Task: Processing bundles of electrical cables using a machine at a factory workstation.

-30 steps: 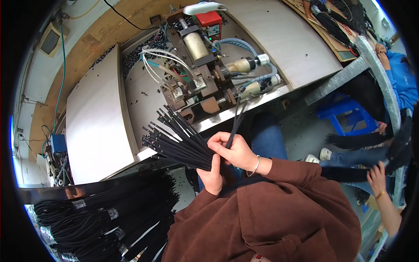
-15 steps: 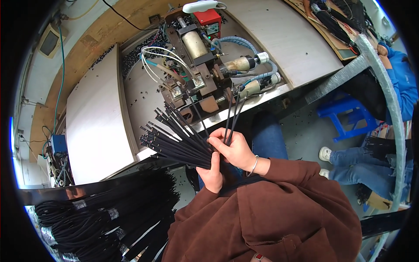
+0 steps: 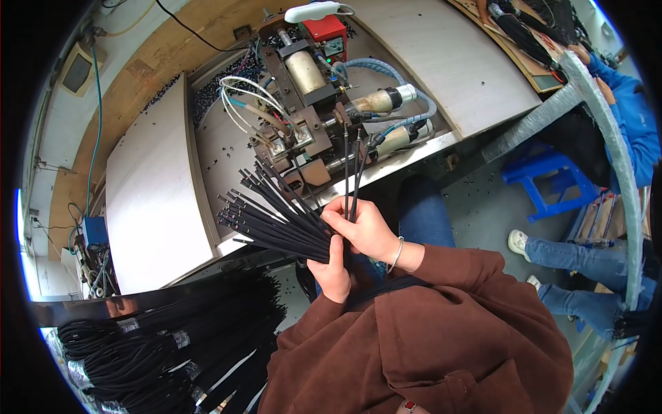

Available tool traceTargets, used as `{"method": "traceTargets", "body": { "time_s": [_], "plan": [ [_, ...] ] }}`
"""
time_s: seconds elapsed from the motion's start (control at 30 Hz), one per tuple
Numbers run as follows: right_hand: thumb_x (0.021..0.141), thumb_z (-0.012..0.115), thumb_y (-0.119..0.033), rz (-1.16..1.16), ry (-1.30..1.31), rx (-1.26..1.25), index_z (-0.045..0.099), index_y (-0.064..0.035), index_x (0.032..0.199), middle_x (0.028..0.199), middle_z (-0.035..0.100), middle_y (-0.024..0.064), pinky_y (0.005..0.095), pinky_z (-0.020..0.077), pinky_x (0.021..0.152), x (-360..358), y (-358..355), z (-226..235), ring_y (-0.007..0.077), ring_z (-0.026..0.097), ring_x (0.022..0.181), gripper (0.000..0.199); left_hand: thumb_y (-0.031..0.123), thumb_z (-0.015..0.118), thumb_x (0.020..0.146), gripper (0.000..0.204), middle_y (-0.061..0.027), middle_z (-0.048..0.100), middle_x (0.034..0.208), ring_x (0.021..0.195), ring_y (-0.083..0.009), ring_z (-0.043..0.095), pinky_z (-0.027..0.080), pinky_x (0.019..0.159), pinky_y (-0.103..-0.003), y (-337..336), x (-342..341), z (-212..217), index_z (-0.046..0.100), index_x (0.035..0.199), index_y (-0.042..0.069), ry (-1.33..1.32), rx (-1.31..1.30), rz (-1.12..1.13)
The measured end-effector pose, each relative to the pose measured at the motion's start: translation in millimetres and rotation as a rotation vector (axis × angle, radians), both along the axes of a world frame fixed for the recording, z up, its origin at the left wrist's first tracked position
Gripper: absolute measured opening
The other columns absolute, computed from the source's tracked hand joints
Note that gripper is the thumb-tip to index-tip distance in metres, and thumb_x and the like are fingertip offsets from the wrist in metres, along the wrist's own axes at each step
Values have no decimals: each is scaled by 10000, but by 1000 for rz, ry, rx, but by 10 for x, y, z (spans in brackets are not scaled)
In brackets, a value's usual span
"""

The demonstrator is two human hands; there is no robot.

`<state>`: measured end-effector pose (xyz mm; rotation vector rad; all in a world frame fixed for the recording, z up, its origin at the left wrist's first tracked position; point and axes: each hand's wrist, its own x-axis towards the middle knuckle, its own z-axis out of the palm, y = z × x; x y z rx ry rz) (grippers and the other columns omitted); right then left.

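My left hand [image 3: 332, 274] is closed round a thick bundle of black cords [image 3: 276, 219], its thumb pressed along them. The cords fan out toward the machine, and small tips show at their ends. Just to the right, my right hand [image 3: 369, 231] is closed, with a few separate black cords [image 3: 350, 172] rising from between its fingers. Its thumb and forefinger meet at the bundle's right side, where one single cord runs up toward the machine [image 3: 317, 172]. What the fingertips pinch there is partly hidden.
White hoses, metal cylinders [image 3: 308, 74] and a red box [image 3: 325, 29] belong to the bench set-up. Small dark bits lie scattered on the bench. Tied bundles of black cords [image 3: 131, 352] hang at lower left. A blue stool [image 3: 552, 181] and another person's legs [image 3: 579, 259] are at right.
Both hands have shifted slightly left in the picture, along with the machine. The separate cords in my right hand stand more upright and farther left. The other person's legs at right have moved.
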<state>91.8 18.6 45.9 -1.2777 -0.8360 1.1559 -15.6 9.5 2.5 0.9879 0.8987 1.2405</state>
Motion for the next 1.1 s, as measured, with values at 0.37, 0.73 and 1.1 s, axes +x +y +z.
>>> {"method": "traceTargets", "body": {
  "time_s": [0.37,0.73,1.1],
  "plan": [
    [857,567,-197,118,126,-27,566,-40,930,645,537,-39,166,309,360,38,-43,64,8,425,461,174,59,565,835,215,-49,586,967,848,-123,555,431,762,-243,-86,8,50,554,1033,-24,8,-51,-67],
    [829,605,-142,-6,208,-22,587,2,814,701,585,4,201,464,588,19,-125,45,57,561,639,146,60,556,837,190,-58,584,967,867,-125,550,423,776,-252,-120,-9,2,560,1006,-26,-11,3,-68],
    [829,589,-159,6,146,-64,597,4,759,661,594,17,219,444,530,11,-24,89,73,541,565,178,15,558,812,159,-35,554,894,770,-95,523,435,676,-231,-67,11,-8,537,965,-23,50,7,-26]
  ]
}}
